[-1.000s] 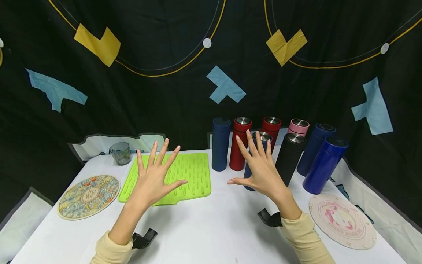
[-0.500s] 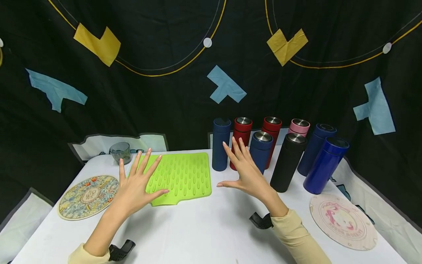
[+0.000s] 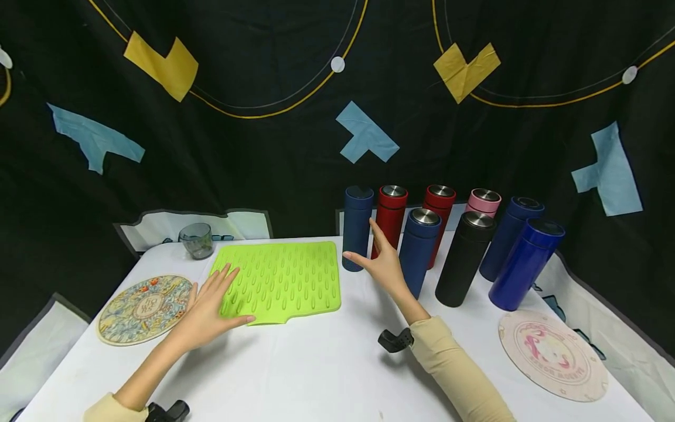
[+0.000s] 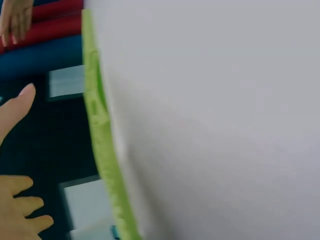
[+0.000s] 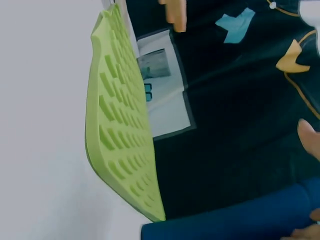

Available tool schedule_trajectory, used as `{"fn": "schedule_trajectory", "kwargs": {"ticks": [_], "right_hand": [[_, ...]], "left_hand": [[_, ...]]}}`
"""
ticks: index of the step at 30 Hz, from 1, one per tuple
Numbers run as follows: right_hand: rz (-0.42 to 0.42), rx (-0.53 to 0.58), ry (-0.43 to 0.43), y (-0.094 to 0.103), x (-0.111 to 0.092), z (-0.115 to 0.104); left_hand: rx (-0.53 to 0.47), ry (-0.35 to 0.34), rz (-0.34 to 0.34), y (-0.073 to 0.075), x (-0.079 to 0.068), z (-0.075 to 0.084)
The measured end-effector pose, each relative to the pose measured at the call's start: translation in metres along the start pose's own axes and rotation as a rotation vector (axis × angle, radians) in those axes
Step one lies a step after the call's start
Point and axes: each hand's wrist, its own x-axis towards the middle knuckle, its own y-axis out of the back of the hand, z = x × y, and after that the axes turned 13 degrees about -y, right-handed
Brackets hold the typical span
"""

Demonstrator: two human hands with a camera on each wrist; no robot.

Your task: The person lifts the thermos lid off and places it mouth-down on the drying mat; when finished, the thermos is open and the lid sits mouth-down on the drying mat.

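Note:
My left hand (image 3: pixel 203 316), its fingers spread and thumb apart, hovers above the front left part of the lime-green ridged mat (image 3: pixel 285 275) and holds nothing. In the left wrist view that mat (image 4: pixel 107 145) shows nearly edge-on, beside the thumb (image 4: pixel 17 107). Farther right, my right hand (image 3: pixel 385 264) reaches up with thumb and fingers apart. In the head view it overlaps the lower part of a red thermos bottle (image 3: pixel 391 214), close to a matte navy thermos bottle (image 3: pixel 356 234). That navy bottle (image 5: pixel 240 212) lies between thumb and fingers in the right wrist view.
Right of my right hand stand a steel-topped blue bottle (image 3: pixel 419 246), another red one (image 3: pixel 437 217), a black one (image 3: pixel 464 261), a pink one (image 3: pixel 482 203) and two blue ones. A patterned round mat (image 3: pixel 145 310) and glass cup (image 3: pixel 196 240) sit left; a pink-printed disc (image 3: pixel 554 354) lies right.
The left hand has moved left and lower, toward the mat's front left. My right hand has shifted left and lowered toward the navy and red bottles. No bottle or mat has visibly been moved.

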Motion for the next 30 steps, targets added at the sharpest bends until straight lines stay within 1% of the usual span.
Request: {"fn": "schedule_trajectory", "kwargs": {"ticks": [3,5,8,13,16,21,25,30], "right_hand": [[0.072,0.063,-0.058,-0.012,0.009,0.006],[0.123,0.086,-0.074,-0.019,0.014,0.009],[0.184,0.111,-0.074,-0.029,0.022,0.013],[0.244,0.121,-0.060,-0.042,0.035,0.023],[0.286,0.108,-0.053,-0.048,0.042,0.028],[0.368,0.039,-0.031,-0.056,0.053,0.034],[0.388,0.023,0.000,-0.059,0.056,0.038],[0.405,0.039,0.041,-0.061,0.055,0.042]], "left_hand": [[-0.058,0.061,-0.018,-0.004,-0.001,-0.007],[-0.091,0.089,-0.022,-0.006,-0.001,-0.012],[-0.131,0.117,-0.019,-0.010,0.000,-0.019],[-0.172,0.151,-0.032,-0.014,0.001,-0.029],[-0.175,0.161,-0.052,-0.015,0.002,-0.033],[-0.179,0.160,-0.087,-0.017,0.001,-0.035],[-0.185,0.165,-0.103,-0.019,-0.001,-0.034],[-0.180,0.162,-0.112,-0.021,-0.003,-0.036]]}}
